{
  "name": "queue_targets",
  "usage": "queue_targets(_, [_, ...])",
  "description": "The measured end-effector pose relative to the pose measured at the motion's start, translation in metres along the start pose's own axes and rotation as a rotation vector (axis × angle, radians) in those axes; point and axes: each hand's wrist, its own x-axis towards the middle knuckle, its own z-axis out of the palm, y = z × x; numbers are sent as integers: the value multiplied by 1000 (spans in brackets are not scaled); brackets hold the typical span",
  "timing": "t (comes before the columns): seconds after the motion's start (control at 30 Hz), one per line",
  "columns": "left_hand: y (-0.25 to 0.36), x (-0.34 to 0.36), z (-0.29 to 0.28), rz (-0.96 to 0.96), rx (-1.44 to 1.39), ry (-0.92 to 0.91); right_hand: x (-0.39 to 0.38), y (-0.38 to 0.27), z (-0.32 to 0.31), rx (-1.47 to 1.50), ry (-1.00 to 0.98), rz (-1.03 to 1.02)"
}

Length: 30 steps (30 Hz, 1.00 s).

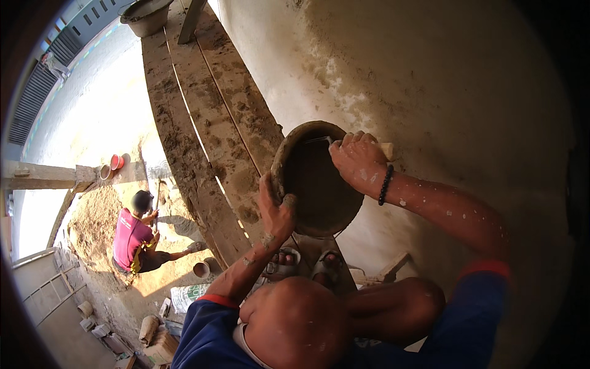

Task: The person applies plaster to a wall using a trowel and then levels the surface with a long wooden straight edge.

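A round, mud-caked basin (279,161) with grey-brown wet mortar (316,187) inside sits in front of me, beside the plastered wall. My left hand (278,212) is closed on the basin's left rim, thumb over the edge. In my right hand (361,161), at the far right of the rim, is a trowel with a pale wooden handle (386,150). Its metal neck shows past my fingers, and the blade reaches over the mortar, partly hard to make out. Splashes of mortar mark both forearms.
Mortar-crusted scaffold planks (227,111) with gaps between them run away to the far left, bearing a bucket (147,17) and a wooden post (192,21). The wall (442,80) rises at right. Below, a co-worker (134,237) holds a long handle by a sand pile (92,227).
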Motion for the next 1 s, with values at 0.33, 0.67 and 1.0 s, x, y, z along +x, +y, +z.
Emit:
queue_targets(0.33, [16,-8,9,66,41,-19,-15,-2,34,293,-503,-319])
queue_targets(0.67, [4,-1,2,49,18,-12,-39,-11,16,992,-501,-189])
queue_targets(1.0, [3,4,-7,29,-5,-7,-21,-14,32,501,-61,-10])
